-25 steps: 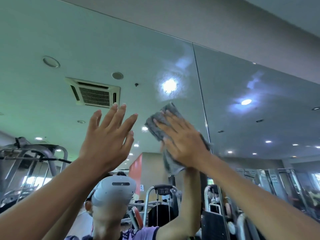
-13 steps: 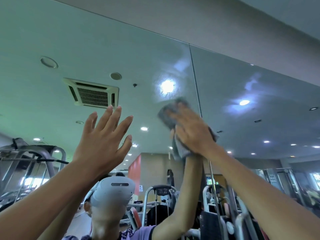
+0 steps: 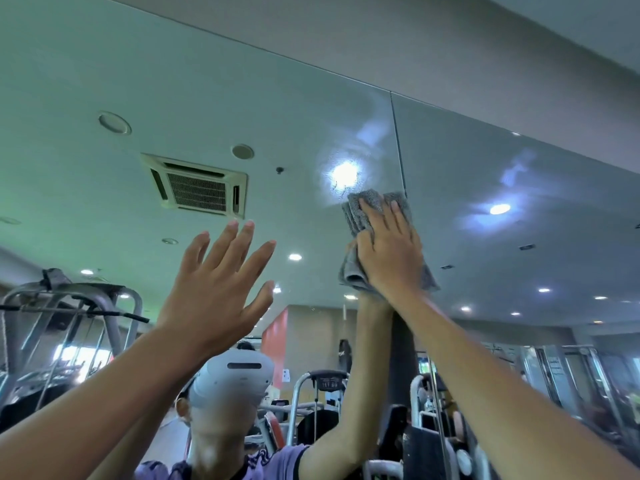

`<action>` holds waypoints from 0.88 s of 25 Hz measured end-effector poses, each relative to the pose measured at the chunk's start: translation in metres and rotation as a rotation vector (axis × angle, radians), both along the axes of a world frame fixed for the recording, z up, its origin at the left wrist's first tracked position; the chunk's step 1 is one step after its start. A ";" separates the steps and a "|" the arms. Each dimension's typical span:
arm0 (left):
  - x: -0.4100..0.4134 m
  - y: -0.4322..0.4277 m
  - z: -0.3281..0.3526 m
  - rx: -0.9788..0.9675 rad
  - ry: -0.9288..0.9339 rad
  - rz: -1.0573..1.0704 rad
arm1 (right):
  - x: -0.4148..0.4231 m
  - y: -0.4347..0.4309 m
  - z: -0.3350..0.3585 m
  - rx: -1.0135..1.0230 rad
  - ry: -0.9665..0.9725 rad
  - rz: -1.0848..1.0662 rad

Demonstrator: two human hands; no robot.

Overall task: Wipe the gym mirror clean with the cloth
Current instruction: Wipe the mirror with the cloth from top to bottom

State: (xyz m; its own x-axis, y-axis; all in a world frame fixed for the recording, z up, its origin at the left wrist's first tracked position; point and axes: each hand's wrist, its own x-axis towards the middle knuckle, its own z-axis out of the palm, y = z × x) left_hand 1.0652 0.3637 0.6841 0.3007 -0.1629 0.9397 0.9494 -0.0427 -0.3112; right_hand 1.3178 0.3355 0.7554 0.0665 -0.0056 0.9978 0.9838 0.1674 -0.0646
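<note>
**High on the glass, wiping only part done**

The right hand (image 3: 389,251) presses the grey cloth (image 3: 360,206) flat on the gym mirror (image 3: 242,81), fingers straight over it. The cloth sits beside the vertical seam (image 3: 398,143) between two panels, below the top edge. The left hand (image 3: 214,292) is raised nearby, fingers straight and spread, holding nothing; contact with the glass cannot be told. Hazy streaks (image 3: 346,168) just above the cloth suggest the upper strip still needs wiping. No containers are in view.

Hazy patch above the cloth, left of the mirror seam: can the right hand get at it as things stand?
Probably yes: the right hand presses the cloth flat just below the hazy patch, with nothing between them.
</note>
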 end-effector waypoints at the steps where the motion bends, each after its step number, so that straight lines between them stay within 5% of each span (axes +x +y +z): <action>1: -0.001 0.000 0.000 0.000 0.001 -0.003 | -0.015 0.000 -0.018 0.019 -0.083 -0.016; 5: 0.000 -0.002 0.000 -0.006 0.008 -0.004 | 0.017 0.001 -0.055 0.067 -0.915 -0.054; 6: 0.000 -0.002 -0.001 -0.012 0.008 -0.003 | 0.030 0.001 -0.040 0.076 -0.847 -0.063; 9: 0.002 -0.005 -0.003 -0.032 0.005 -0.012 | 0.028 0.004 -0.011 0.034 -0.051 0.037; 10: 0.001 -0.006 -0.003 -0.036 0.005 -0.018 | 0.014 0.005 -0.014 0.022 0.026 0.003; 11: 0.001 -0.007 -0.004 -0.041 0.006 -0.023 | 0.002 0.003 -0.023 0.030 -0.054 -0.027; 14: 0.001 -0.013 0.002 -0.051 0.033 -0.012 | 0.026 0.002 -0.031 0.072 -0.898 -0.115; 15: 0.000 -0.016 0.007 -0.050 0.045 0.001 | 0.041 -0.001 -0.017 0.079 -0.990 -0.127; 16: -0.001 -0.019 0.013 -0.048 0.054 0.009 | 0.049 0.000 0.001 0.067 -0.886 -0.127; 19: -0.006 -0.024 0.030 -0.027 0.068 -0.009 | 0.030 0.005 0.050 0.028 0.043 -0.031; 21: -0.009 -0.025 0.042 -0.032 0.060 -0.034 | -0.019 0.004 0.052 -0.006 0.173 -0.008; 22: -0.010 -0.025 0.046 -0.037 0.052 -0.047 | -0.035 0.004 0.044 0.030 0.005 0.019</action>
